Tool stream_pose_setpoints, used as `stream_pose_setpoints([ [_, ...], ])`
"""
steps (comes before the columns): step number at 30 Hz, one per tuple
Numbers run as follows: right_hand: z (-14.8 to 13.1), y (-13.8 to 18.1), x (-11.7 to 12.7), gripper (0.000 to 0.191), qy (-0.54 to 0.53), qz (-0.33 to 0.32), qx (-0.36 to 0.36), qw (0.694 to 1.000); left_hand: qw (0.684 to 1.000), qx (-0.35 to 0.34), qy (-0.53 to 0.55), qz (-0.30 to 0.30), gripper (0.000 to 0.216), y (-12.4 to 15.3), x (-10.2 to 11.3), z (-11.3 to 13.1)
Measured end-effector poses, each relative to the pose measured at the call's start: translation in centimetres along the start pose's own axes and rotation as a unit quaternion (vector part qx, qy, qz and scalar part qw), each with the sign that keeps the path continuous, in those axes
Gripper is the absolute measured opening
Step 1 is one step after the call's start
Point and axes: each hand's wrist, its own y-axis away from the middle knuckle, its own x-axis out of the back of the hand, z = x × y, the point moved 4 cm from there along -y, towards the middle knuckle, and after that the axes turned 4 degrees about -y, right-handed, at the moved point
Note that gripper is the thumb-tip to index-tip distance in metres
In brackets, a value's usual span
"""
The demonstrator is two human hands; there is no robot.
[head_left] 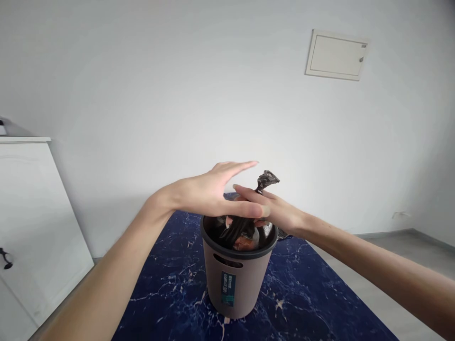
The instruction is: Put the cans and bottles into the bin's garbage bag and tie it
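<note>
A black garbage bag (237, 229), filled with reddish-brown and pale stuff, sits inside a beige trash bin (245, 284) with a dark grey rim. Its neck is gathered and twisted, and the crumpled end stands up above my right hand (279, 210). That hand is closed around the neck. From the left, my left hand (209, 192) reaches over the bin, its fingers stretched out and its thumb spread apart from them. The left thumb overlaps the right hand; I cannot tell if it touches the bag.
The bin stands on a dark blue marbled tabletop (302, 284). A white cabinet (39, 203) with a black handle is at the left. Behind the table rises a pale wall (170, 85) with a panel door (336, 56). Grey floor (401, 255) shows at the right.
</note>
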Motion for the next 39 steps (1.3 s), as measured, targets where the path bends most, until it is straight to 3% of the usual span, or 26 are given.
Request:
stream_pose_setpoints([
  [3, -0.9, 0.4, 0.0, 0.056, -0.011, 0.023, -0.018, 1.000, 0.997, 0.053, 0.029, 0.044, 0.108, 2.3, -0.8, -2.5],
  [5, -1.2, 0.5, -0.1, 0.057, -0.015, 0.019, -0.016, 1.000, 0.992, 0.094, 0.063, 0.058, 0.104, 3.3, -2.1, -3.4],
  [8, -1.3, 0.5, 0.0, 0.054, -0.015, 0.024, 0.010, 1.000, 0.983, 0.099, 0.141, 0.070, 0.074, 3.5, -4.5, -2.9],
  [11, -2.0, 0.5, 0.2, 0.052, 0.023, 0.024, 0.081, 0.996, 0.975, 0.069, 0.188, 0.097, 0.051, 2.6, -6.1, -1.4],
  [15, -3.0, 0.9, 0.6, 0.043, 0.112, 0.029, 0.171, 0.978, 0.967, 0.076, 0.194, 0.150, 0.048, 1.6, -6.7, -1.0],
  [17, -3.1, 1.0, 1.0, 0.041, 0.120, 0.029, 0.189, 0.974, 0.964, 0.081, 0.204, 0.148, 0.048, 1.4, -6.8, -1.4],
  [20, -2.7, 1.0, 1.5, 0.039, 0.100, 0.033, 0.189, 0.976, 0.964, 0.076, 0.220, 0.128, 0.036, 1.2, -7.1, -1.8],
  [25, -2.1, 1.2, 2.2, 0.041, 0.066, 0.060, 0.131, 0.987, 0.960, 0.051, 0.223, 0.159, 0.025, 0.9, -7.2, -2.0],
  [31, -2.9, 1.6, 2.2, 0.056, 0.074, -0.043, 0.147, 0.985, 0.953, 0.044, 0.219, 0.206, 0.019, 0.9, -7.2, -2.3],
  [39, -3.0, 1.8, 3.1, 0.050, 0.078, -0.114, 0.154, 0.978, 0.949, 0.042, 0.261, 0.173, 0.022, 0.3, -7.3, -2.0],
])
